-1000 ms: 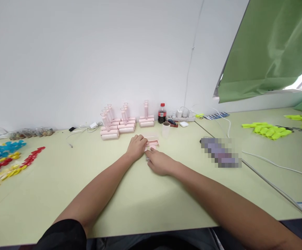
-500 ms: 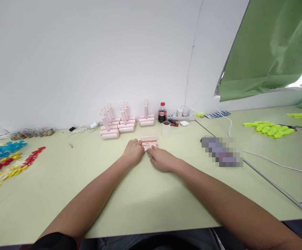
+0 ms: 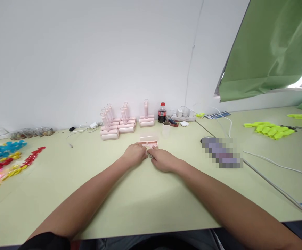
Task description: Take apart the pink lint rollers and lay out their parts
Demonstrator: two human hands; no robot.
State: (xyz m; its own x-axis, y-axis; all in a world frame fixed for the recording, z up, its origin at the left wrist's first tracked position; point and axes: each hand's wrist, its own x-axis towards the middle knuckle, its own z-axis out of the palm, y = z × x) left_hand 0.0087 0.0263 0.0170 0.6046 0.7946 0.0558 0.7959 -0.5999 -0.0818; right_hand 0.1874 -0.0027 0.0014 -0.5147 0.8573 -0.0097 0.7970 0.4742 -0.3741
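Note:
An open pink hair-roller body [image 3: 154, 142] lies on the table just beyond both hands, its inner side showing. Behind it stands a thin pale pink panel [image 3: 148, 138]. My left hand [image 3: 135, 154] is closed in front of the body's left part, with fingertips curled towards my right hand. The fingers of my right hand [image 3: 163, 159] are pinched together at the body's right front. A small greyish thing shows near the right fingertips; its kind is too small to tell. What the left fingers hold is hidden.
Several pink rollers with upright handles [image 3: 110, 133] stand along the wall. Nearby are a cola bottle [image 3: 162, 114], a translucent cup [image 3: 166, 130] and a power strip [image 3: 184, 118]. Coloured plastic pieces [image 3: 32, 156] lie left; yellow-green pieces [image 3: 270, 129], cables and a blurred-out object [image 3: 221, 152] lie right.
My left hand has shifted slightly right and nearer to me, closing towards my right hand. My right hand has barely moved. A bright pink light has appeared over the coloured pieces at left.

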